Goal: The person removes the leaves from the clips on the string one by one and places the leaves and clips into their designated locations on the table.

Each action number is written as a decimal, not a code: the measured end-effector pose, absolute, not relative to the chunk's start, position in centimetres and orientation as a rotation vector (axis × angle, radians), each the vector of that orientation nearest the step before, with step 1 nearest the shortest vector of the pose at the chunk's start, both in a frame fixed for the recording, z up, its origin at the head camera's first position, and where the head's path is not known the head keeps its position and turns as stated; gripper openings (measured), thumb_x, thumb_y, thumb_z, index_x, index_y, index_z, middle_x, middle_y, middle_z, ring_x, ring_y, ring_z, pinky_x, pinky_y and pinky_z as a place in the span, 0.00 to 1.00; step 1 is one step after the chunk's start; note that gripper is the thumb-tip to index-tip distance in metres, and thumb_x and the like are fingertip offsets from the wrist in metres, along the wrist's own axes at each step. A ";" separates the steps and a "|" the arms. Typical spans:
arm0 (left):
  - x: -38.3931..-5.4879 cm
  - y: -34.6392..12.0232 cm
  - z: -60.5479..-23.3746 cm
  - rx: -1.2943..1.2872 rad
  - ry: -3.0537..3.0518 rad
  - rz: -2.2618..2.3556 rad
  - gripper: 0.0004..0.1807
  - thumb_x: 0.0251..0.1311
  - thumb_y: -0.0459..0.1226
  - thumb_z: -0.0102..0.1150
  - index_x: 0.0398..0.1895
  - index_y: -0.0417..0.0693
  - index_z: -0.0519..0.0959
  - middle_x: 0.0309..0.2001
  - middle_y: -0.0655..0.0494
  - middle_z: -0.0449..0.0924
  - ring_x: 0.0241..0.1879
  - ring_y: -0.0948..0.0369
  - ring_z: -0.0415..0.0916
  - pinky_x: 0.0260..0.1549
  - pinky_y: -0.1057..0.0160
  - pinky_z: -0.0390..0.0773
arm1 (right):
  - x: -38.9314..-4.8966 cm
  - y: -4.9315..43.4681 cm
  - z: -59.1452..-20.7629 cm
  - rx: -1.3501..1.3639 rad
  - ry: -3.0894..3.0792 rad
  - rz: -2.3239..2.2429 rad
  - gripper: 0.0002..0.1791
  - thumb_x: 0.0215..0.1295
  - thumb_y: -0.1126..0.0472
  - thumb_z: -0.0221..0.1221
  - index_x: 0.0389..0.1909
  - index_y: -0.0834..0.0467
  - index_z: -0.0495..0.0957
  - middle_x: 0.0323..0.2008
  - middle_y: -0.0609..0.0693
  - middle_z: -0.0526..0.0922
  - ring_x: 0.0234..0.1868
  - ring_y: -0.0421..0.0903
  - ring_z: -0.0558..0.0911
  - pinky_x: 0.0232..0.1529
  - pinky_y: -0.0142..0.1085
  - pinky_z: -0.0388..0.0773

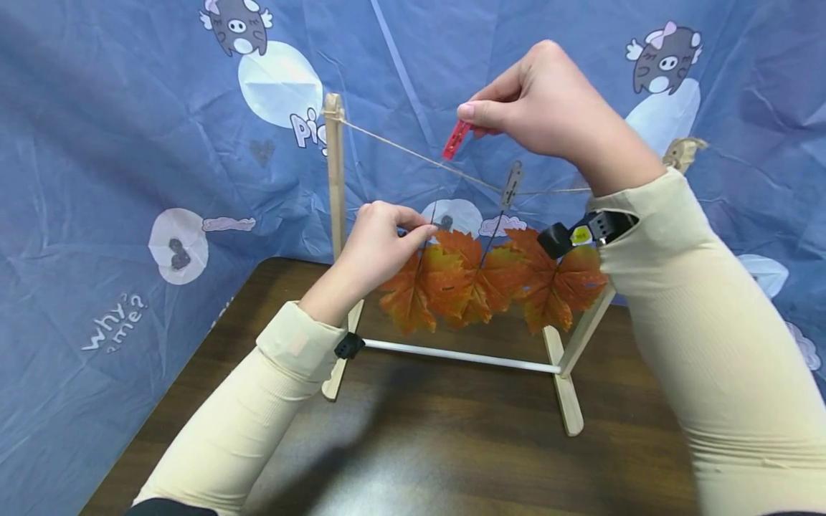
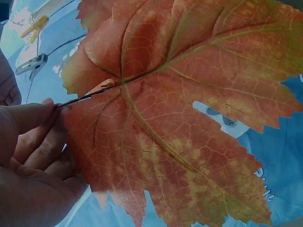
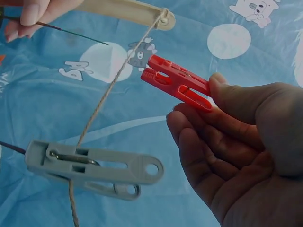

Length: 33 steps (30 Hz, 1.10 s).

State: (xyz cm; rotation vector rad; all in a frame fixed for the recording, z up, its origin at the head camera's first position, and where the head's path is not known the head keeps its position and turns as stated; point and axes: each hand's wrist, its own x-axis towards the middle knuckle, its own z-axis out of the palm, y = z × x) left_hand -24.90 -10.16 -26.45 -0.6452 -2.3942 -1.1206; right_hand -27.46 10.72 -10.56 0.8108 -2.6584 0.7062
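Note:
My left hand (image 1: pixel 390 236) pinches the thin dark stem of an orange maple leaf (image 1: pixel 411 295) between thumb and fingers, below the string. The stem's end points upward, and in the left wrist view the veined leaf (image 2: pixel 189 85) fills most of the picture. Above the string (image 1: pixel 400 148), my right hand (image 1: pixel 545 107) pinches a red clothespin (image 1: pixel 457 140) by its handle end. Its nose points down toward the string, just over it. A grey clothespin (image 1: pixel 512 185) sits on the string and grips the stem of a second maple leaf (image 1: pixel 500 283).
A third maple leaf (image 1: pixel 558 287) hangs to the right. A yellow clothespin (image 2: pixel 35 29) shows in the left wrist view. The string runs between wooden posts (image 1: pixel 337 179) joined low by a white rod (image 1: pixel 458 354), on a brown table (image 1: pixel 464 444) before a blue printed cloth (image 1: pixel 161 93).

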 end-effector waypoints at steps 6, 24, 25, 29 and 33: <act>-24.3 -10.3 -26.6 -0.655 -2.391 -1.112 0.06 0.65 0.35 0.69 0.33 0.42 0.90 0.28 0.58 0.87 0.26 0.62 0.77 0.28 0.61 0.71 | -26.8 11.7 -10.6 0.791 -2.626 0.735 0.22 0.69 0.42 0.63 0.48 0.56 0.89 0.39 0.52 0.89 0.42 0.42 0.85 0.32 0.38 0.65; -22.1 -10.9 -27.4 -0.684 -2.431 -1.096 0.05 0.64 0.35 0.69 0.34 0.43 0.91 0.30 0.58 0.87 0.25 0.62 0.76 0.27 0.61 0.73 | -23.1 15.1 -11.6 0.767 -2.549 0.863 0.20 0.64 0.45 0.69 0.45 0.58 0.89 0.33 0.48 0.88 0.28 0.46 0.77 0.26 0.35 0.67; -22.0 -11.0 -27.5 -0.688 -2.431 -1.096 0.05 0.64 0.35 0.69 0.33 0.43 0.91 0.30 0.58 0.87 0.26 0.62 0.76 0.27 0.61 0.73 | -22.9 15.3 -11.7 0.769 -2.544 0.862 0.20 0.64 0.46 0.69 0.44 0.58 0.89 0.33 0.49 0.88 0.27 0.46 0.77 0.25 0.35 0.66; -21.4 -11.2 -27.6 -0.689 -2.441 -1.104 0.05 0.64 0.35 0.69 0.33 0.42 0.90 0.29 0.58 0.87 0.26 0.63 0.78 0.29 0.60 0.75 | -22.0 15.7 -12.3 0.805 -2.524 0.875 0.17 0.64 0.48 0.70 0.43 0.58 0.89 0.33 0.49 0.88 0.28 0.44 0.79 0.25 0.33 0.67; -21.0 -11.4 -28.0 -0.693 -2.448 -1.111 0.05 0.63 0.34 0.69 0.33 0.42 0.90 0.30 0.58 0.87 0.27 0.62 0.79 0.30 0.59 0.77 | -21.1 16.4 -13.1 0.848 -2.499 0.930 0.14 0.64 0.52 0.71 0.43 0.58 0.89 0.34 0.49 0.88 0.33 0.42 0.85 0.33 0.29 0.74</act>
